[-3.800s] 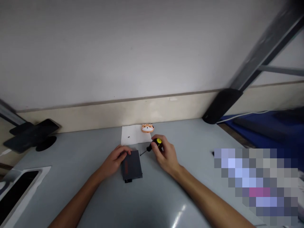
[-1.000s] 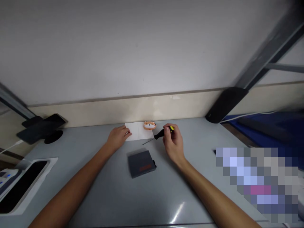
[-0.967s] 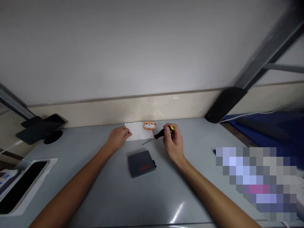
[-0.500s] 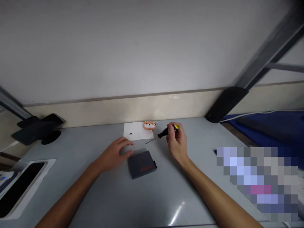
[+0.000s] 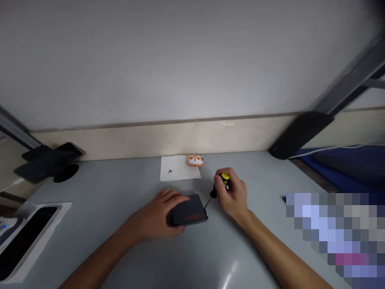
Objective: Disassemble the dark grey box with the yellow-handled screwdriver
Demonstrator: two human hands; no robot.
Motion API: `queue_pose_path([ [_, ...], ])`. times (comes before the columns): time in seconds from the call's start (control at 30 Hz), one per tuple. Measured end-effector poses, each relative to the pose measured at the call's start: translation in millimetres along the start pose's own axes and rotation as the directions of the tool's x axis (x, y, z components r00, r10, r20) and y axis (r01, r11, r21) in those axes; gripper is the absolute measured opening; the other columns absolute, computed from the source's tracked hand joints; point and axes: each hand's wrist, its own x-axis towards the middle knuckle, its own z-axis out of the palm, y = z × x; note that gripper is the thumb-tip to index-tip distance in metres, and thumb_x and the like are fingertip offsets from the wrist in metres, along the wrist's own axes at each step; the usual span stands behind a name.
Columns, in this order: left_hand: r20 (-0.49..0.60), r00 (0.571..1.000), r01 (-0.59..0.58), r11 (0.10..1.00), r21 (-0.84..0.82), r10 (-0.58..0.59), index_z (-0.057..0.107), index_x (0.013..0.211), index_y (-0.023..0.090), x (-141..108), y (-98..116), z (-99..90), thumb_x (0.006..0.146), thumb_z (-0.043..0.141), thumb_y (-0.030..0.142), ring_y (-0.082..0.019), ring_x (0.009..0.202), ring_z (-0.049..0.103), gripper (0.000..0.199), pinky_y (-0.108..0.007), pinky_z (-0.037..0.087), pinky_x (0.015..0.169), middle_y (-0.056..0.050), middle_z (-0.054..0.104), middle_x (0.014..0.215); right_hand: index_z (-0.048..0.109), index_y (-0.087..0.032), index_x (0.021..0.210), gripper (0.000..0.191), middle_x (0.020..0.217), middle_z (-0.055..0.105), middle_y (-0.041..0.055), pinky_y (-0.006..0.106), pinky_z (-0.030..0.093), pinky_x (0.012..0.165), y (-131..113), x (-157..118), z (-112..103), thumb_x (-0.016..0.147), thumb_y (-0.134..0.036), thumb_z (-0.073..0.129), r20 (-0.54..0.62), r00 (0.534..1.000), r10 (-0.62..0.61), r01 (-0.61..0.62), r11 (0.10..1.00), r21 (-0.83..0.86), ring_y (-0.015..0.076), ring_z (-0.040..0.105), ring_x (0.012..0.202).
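In the head view, the dark box [image 5: 190, 209] lies on the grey table [image 5: 144, 261], just in front of your left hand's fingertips and between your two hands. Your left hand [image 5: 161, 214] is part-open around it, fingers over the far edge and thumb along the near one, gripping its left end. Your right hand [image 5: 233, 194] is closed around the black-and-yellow screwdriver [image 5: 225, 178], whose shaft slants down to the box's right edge; whether the tip touches is too small to tell.

Beyond the box lies a white paper [image 5: 180, 172] with small dark pieces [image 5: 170, 171] on its left part and an orange animal-faced case [image 5: 195, 160] at its far right. Your left fingers cover part of the box's top. Well off to your left, a phone-like device [image 5: 28, 241] lies on a white sheet [image 5: 61, 212].
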Motion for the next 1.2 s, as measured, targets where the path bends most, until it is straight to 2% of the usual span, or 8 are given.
queue_pose_path([
  [0.2, -0.061, 0.998, -0.027, 1.000, -0.004, 0.026, 0.049, 0.146, 0.035, 3, -4, 8.6, 0.081, 0.078, 0.023, -0.029, 0.134, 0.049, 0.072, -0.048, 0.044, 0.114, -0.006, 0.055, 0.145, 0.058, -0.024, 0.088, 0.010, 0.058, 0.053, -0.0057, 0.024, 0.038, 0.049, -3, -4, -1, 0.095, -0.031, 0.060, -0.033, 0.997, -0.070, 0.069, 0.997, -0.031, 0.0113, 0.045, 0.048],
  [0.37, -0.064, 0.997, -0.034, 0.999, -0.009, 0.033, 0.050, 0.144, 0.034, 4, -4, 7.4, 0.080, 0.079, 0.023, -0.026, 0.134, 0.051, 0.071, -0.044, 0.044, 0.114, -0.005, 0.056, 0.143, 0.056, -0.023, 0.083, 0.015, 0.056, 0.050, -0.0066, 0.023, 0.036, 0.048, -6, 9, -10, 0.094, -0.031, 0.060, -0.169, 0.985, -0.043, 0.026, 0.995, -0.099, 0.0102, 0.043, 0.047],
  [0.6, -0.091, 0.995, -0.040, 0.999, 0.003, 0.040, 0.050, 0.144, 0.035, 4, -8, 10.3, 0.080, 0.080, 0.023, -0.025, 0.133, 0.051, 0.072, -0.043, 0.044, 0.115, -0.003, 0.056, 0.144, 0.054, -0.023, 0.084, 0.014, 0.055, 0.045, -0.0081, 0.021, 0.034, 0.047, -9, 2, -2, 0.095, -0.029, 0.060, -0.055, 0.997, -0.061, 0.058, 0.997, -0.058, 0.0090, 0.040, 0.046],
  [0.83, -0.119, 0.993, -0.004, 1.000, -0.006, 0.004, 0.051, 0.143, 0.035, 4, -13, 13.3, 0.081, 0.079, 0.020, -0.023, 0.135, 0.051, 0.070, -0.041, 0.043, 0.117, -0.002, 0.055, 0.146, 0.056, -0.023, 0.086, 0.011, 0.059, 0.050, -0.0070, 0.021, 0.036, 0.048, -7, -6, 3, 0.096, -0.027, 0.058, -0.128, 0.986, -0.102, 0.097, 0.994, -0.044, 0.0091, 0.044, 0.047],
  [0.93, -0.100, 0.994, 0.030, 0.999, -0.011, -0.031, 0.050, 0.145, 0.037, 3, -13, 12.2, 0.082, 0.079, 0.024, -0.024, 0.137, 0.050, 0.070, -0.043, 0.042, 0.119, -0.003, 0.052, 0.149, 0.057, -0.022, 0.087, 0.011, 0.059, 0.053, -0.0060, 0.022, 0.038, 0.049, -6, -3, -1, 0.096, -0.027, 0.059, -0.234, 0.967, -0.095, 0.089, 0.995, -0.038, 0.0097, 0.046, 0.048],
  [1.03, -0.077, 0.994, 0.081, 0.996, -0.023, -0.082, 0.048, 0.148, 0.039, 3, -14, 10.6, 0.082, 0.081, 0.032, -0.027, 0.140, 0.047, 0.074, -0.046, 0.042, 0.119, -0.004, 0.047, 0.153, 0.056, -0.022, 0.087, 0.013, 0.061, 0.054, -0.0049, 0.023, 0.039, 0.050, -9, -1, -2, 0.099, -0.028, 0.055, -0.378, 0.925, -0.048, 0.069, 0.997, 0.044, 0.0102, 0.048, 0.050],
  [1.1, -0.075, 0.991, 0.107, 0.994, -0.036, -0.109, 0.047, 0.149, 0.039, 3, -15, 10.1, 0.081, 0.082, 0.036, -0.028, 0.141, 0.048, 0.077, -0.047, 0.043, 0.118, -0.005, 0.045, 0.154, 0.056, -0.022, 0.089, 0.013, 0.063, 0.055, -0.0043, 0.023, 0.040, 0.051, -14, -5, 0, 0.100, -0.028, 0.053, -0.352, 0.936, -0.033, 0.073, 0.992, 0.102, 0.0104, 0.049, 0.051],
  [1.2, -0.093, 0.988, 0.117, 0.991, -0.059, -0.122, 0.047, 0.150, 0.039, 4, -18, 11.1, 0.079, 0.084, 0.038, -0.028, 0.140, 0.048, 0.080, -0.046, 0.043, 0.118, -0.005, 0.045, 0.152, 0.057, -0.024, 0.095, 0.007, 0.067, 0.059, -0.0038, 0.022, 0.042, 0.052, -23, -16, 8, 0.100, -0.026, 0.053, -0.139, 0.987, -0.078, 0.098, 0.985, 0.143, 0.0110, 0.052, 0.053],
])
